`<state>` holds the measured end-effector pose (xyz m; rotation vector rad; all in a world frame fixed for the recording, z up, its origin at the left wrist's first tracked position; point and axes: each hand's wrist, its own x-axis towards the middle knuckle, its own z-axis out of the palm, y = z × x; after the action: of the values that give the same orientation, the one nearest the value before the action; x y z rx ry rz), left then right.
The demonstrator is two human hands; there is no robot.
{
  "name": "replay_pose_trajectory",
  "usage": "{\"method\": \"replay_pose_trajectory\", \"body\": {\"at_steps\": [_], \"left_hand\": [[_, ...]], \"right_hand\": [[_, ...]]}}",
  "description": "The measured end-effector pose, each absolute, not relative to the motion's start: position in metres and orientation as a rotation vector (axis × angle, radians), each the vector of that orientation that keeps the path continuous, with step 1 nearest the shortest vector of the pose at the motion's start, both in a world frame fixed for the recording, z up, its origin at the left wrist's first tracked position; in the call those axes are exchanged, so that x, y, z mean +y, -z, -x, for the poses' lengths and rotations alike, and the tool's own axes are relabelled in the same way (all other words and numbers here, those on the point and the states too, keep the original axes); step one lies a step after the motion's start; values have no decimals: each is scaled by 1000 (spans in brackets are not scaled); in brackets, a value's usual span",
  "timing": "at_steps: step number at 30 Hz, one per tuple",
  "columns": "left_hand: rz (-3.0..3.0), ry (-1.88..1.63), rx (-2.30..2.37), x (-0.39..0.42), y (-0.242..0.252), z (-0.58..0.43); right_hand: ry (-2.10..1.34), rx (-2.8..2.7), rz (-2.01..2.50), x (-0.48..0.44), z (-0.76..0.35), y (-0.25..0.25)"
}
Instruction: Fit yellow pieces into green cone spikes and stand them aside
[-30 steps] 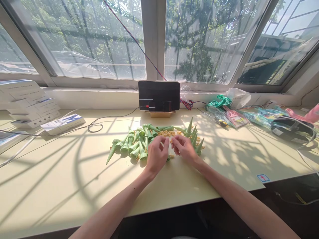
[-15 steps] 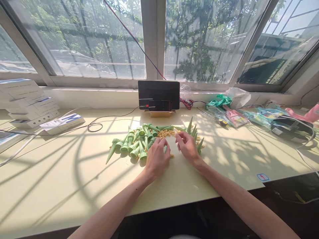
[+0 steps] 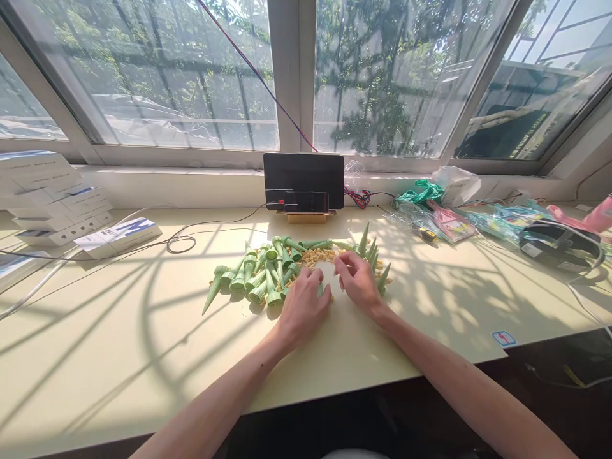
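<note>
My left hand [image 3: 306, 302] is closed, palm down, just above the table, with a bit of a green plastic cone [image 3: 320, 289] showing between thumb and fingers. Facing it, my right hand [image 3: 357, 280] has its fingertips pinched together; what they hold, if anything, is too small to make out. A pile of hollow green cones [image 3: 258, 292] lies to the left of my left hand. Small tan pegs [image 3: 313, 256] are heaped beyond and between the hands. Several more green cones [image 3: 364, 241] stand point-up just behind my right hand.
A black tablet [image 3: 304, 173] with a phone [image 3: 306, 202] before it stands at the back. White boxes [image 3: 57, 197] are stacked at left, beside a looped cable [image 3: 180, 242]. Plastic bags [image 3: 452, 224] and a black strapped device [image 3: 557, 248] lie at right.
My left hand's thumb and fingers have shifted slightly to the right, covering a tan peg that showed beside it. The right hand has barely moved left.
</note>
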<state>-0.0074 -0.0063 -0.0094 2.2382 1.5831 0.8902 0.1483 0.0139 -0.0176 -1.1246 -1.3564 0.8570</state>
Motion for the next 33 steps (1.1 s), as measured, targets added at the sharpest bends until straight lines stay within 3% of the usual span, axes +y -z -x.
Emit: {"method": "replay_pose_trajectory", "body": {"at_steps": [33], "left_hand": [[-1740,-1032,1517,-2,6,7]], "right_hand": [[-804,-1394,1100,12,-148,16]]}}
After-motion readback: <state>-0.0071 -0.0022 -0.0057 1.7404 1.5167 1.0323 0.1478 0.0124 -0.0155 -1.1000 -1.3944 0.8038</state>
